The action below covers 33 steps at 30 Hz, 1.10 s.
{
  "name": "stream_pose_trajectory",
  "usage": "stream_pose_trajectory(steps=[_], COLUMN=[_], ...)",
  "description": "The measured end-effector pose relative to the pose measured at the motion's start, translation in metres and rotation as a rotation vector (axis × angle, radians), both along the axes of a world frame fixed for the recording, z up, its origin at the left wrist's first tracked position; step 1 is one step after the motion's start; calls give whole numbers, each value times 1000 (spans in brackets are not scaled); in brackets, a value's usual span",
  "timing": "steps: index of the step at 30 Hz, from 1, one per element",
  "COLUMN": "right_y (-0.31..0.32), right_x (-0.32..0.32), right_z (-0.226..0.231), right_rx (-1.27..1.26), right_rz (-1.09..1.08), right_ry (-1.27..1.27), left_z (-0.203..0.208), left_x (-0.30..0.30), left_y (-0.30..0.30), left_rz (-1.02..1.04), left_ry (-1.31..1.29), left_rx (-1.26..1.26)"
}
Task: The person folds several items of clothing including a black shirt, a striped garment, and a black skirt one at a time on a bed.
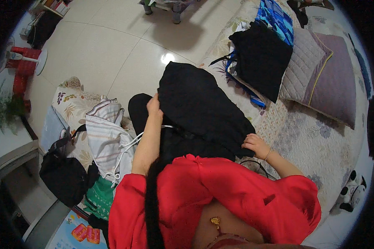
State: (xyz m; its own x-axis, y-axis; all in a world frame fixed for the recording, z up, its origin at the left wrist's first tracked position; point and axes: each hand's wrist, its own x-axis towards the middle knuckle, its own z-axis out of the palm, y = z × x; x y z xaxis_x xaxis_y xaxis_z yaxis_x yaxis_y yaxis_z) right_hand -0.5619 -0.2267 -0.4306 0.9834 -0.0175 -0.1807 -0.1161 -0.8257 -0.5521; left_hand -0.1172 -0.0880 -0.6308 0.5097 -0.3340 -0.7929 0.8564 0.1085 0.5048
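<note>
A piece of black clothing (203, 99) lies spread over my lap, its far end reaching past my knees. What kind of garment it is cannot be made out. My left hand (154, 106) grips its left edge, with the fingers partly hidden behind the cloth. At the lower right corner, my right hand (255, 145) has its fingers curled over the edge of the same black cloth. White cords hang beside my left forearm, next to a striped white cloth bag (108, 128).
To the right, a folded black garment (264, 58) lies on a blue patterned cloth (276, 20), beside a grey cushion (332, 79) on the patterned sofa cover (303, 141). A black bag (64, 178) and a green bag (100, 197) sit at the left. Ahead is tiled floor (99, 50).
</note>
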Motion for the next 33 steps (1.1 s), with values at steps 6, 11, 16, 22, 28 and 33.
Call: stream_pose_trajectory(steps=[6, 11, 16, 22, 28, 33], right_y=[-1, -9, -11, -6, -22, -40], right_x=[-10, -5, -2, -2, 12, 39], right_z=[-14, -23, -24, -25, -6, 30], right_rx=[35, 48, 9, 15, -63, -183], right_rz=[-36, 23, 47, 9, 59, 58], right_ry=[10, -20, -15, -42, -125, -227], left_z=[22, 60, 95, 103, 120, 158], left_x=[13, 27, 48, 55, 59, 73], left_y=[29, 24, 18, 31, 30, 59], left_rz=[-49, -259, -691, -1047, -397, -78], left_ry=[-880, -889, -555, -579, -467, -570], left_rx=[422, 249, 400, 383, -128, -178])
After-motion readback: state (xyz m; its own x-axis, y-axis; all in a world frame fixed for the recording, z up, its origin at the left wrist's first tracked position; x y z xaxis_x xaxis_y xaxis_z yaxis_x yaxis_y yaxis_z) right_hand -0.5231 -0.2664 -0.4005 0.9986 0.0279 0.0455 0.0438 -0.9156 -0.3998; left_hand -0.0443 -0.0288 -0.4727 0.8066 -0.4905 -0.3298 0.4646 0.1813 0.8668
